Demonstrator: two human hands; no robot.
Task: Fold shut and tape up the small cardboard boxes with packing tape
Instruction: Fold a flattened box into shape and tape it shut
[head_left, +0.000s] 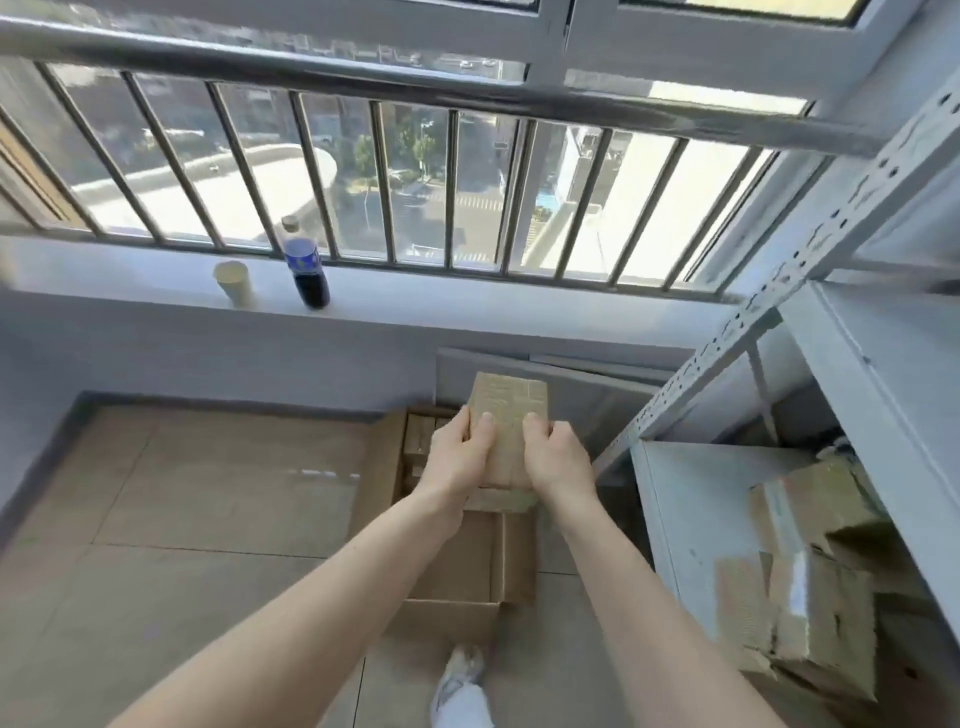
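Right now the small cardboard box (511, 415), apparently still flat or barely opened, is held up in front of the person, above a larger open carton (457, 561) on the tiled floor (182, 519). Its long axis runs away from the body, far end tipped up toward the window sill (467, 296). The left hand (457, 457) grips the left edge and the right hand (553, 462) the right edge; each thumb presses flat on the top face while the fingers curl underneath, out of view. Both hands sit on the near half, equally close, so neither has a clear advantage for the next fold. I judge the coming move turns on spreading or squaring the piece across its short axis before any flap can close. Its cardboard is plain brown, matte, with faint printed marks at the far end. No packing tape shows. On the sill stand a paper cup (232, 283) and a dark cola bottle (306, 270); a grey perforated metal shelf (727, 499) to the right holds crumpled taped boxes (810, 587).
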